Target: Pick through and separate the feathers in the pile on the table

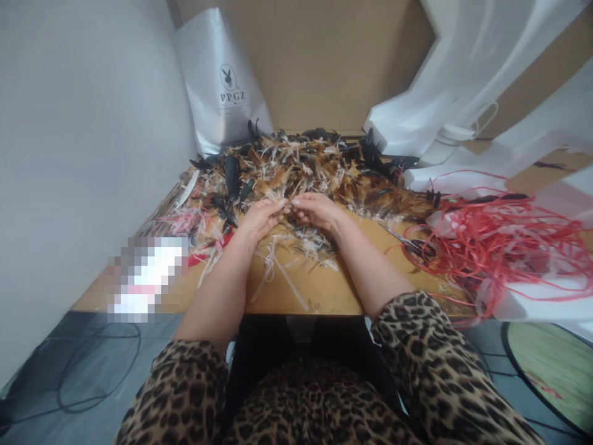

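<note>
At the front of a heap of brown, black and white feathers (306, 157), my two hands almost meet. My left hand (266, 216) is closed in a pinch, and a small brown feather shows at its fingertips. Close beside it, my right hand (315, 209) also pinches, its thumb and forefinger pressed together at the same feathers. The exact pieces between the fingers blur into the pile behind. Below the hands, loose feathers and pale ribbon strips (278, 272) lie on the wooden table (324, 300).
Red ribbon (504, 247) lies tangled on the right, with dark-handled scissors (417, 247) at its edge. A silver bag (222, 80) stands at the back left. White sheeting (417, 117) and a white cup (447, 145) are at the back right. A pixelated patch covers something front left.
</note>
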Tool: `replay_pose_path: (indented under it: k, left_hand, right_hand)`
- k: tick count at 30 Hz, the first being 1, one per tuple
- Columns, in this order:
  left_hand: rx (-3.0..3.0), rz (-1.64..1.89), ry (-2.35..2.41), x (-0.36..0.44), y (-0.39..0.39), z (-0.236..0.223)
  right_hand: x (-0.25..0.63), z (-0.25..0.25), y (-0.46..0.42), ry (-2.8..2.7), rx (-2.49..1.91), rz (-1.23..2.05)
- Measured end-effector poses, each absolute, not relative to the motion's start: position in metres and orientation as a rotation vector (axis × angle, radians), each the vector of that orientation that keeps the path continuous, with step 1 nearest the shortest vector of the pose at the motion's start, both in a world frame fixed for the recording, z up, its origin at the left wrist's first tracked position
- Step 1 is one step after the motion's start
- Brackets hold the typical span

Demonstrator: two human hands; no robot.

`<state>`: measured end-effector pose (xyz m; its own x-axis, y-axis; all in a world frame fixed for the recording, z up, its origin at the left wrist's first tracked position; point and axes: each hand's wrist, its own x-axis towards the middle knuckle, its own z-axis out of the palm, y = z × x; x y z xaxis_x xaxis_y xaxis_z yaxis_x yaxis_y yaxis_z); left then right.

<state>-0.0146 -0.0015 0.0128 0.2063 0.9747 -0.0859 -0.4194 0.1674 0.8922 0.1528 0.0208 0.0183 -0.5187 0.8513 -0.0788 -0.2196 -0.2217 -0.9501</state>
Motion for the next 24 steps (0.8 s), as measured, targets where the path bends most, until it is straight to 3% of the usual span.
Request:
replay_pose_path:
  k: [24]
  left_hand:
    - [0.902,1.149,0.538,-0.02,-0.01,0.023]
  right_hand:
    - [0.174,0.018,0.036,-0.906,-0.752,1.66]
